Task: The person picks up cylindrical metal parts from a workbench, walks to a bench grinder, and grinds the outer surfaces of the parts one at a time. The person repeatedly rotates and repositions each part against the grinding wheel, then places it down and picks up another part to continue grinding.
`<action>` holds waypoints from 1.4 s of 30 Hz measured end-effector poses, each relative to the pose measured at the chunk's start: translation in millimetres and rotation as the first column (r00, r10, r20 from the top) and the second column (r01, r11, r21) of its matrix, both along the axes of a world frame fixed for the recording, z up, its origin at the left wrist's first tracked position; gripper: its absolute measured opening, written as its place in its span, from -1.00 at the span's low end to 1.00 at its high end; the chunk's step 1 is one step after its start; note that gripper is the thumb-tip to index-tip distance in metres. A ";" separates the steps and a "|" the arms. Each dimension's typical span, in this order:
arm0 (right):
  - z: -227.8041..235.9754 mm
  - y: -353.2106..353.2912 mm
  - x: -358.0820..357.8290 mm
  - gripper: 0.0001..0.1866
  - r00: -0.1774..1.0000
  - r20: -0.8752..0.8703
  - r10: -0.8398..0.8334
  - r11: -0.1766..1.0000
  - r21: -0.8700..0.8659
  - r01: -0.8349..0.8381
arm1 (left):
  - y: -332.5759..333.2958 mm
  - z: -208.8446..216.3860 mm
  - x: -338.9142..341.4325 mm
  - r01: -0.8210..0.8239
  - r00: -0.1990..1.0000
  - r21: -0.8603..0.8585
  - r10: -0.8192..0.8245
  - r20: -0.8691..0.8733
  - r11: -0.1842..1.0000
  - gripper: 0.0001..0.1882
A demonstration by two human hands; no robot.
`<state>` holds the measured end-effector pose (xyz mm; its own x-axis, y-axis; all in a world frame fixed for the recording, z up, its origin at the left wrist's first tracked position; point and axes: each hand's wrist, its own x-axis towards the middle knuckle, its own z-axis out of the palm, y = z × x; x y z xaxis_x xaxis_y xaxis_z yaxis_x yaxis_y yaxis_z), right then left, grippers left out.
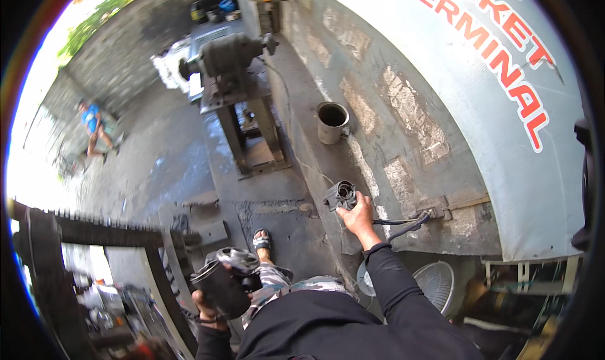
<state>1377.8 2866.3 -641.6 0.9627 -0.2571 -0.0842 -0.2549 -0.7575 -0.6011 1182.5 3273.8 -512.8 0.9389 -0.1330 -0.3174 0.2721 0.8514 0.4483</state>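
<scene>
Fingers of the right hand point(359, 220) were clamped on a grey metal housing point(341, 197), thumb on one side, above the near end of a ledge point(313, 142); whether the piece rested there or hung clear, I could not tell. It was round-mouthed, hollow and dull, probably cast, so likely stiff and fairly heavy for its size; the outer wall looked the surest hold, with any grease making it slippery. The left hand point(207, 309) had its fingers curled against the side of a dark cylinder point(220, 289), held tilted left of the lap. That looked smooth, rigid and weighty, best cradled round the body. A shiny metal part point(238, 258) sat at its upper end, joined or merely touching, I could not say.

Farther along the ledge, by its wall-side edge, stood a metal mug point(332, 122), open-topped with a side handle. Behind rose a painted wall point(359, 64), flaked to rough pale patches. Beyond the ledge's outer edge, a grimy grinder-like machine point(230, 57) topped a metal stand point(230, 130).
</scene>
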 end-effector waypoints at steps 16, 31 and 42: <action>-59.7 -28.3 121.4 -0.11 0.895 -0.194 -0.401 0.907 -0.221 0.359 | -53.4 -106.4 364.1 0.746 0.633 -0.164 -0.763 -0.126 0.646 0.02; -60.0 -6.2 122.3 -0.57 0.906 -0.258 -0.336 0.798 0.434 0.419 | -173.4 -199.8 445.6 0.870 0.313 -0.325 -0.924 -0.218 0.371 -0.04; -138.4 -0.1 150.6 -0.68 0.806 -0.520 -0.282 -0.453 0.813 0.366 | -246.2 -238.6 485.9 0.914 0.186 -0.287 -0.924 -0.333 0.287 -0.25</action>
<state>1528.3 2866.2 -780.0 0.7211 -0.0838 -0.6877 -0.2035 0.9232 -0.3259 1668.3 3027.6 -751.4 -0.0614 -0.8265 -0.5596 0.9905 -0.1196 0.0680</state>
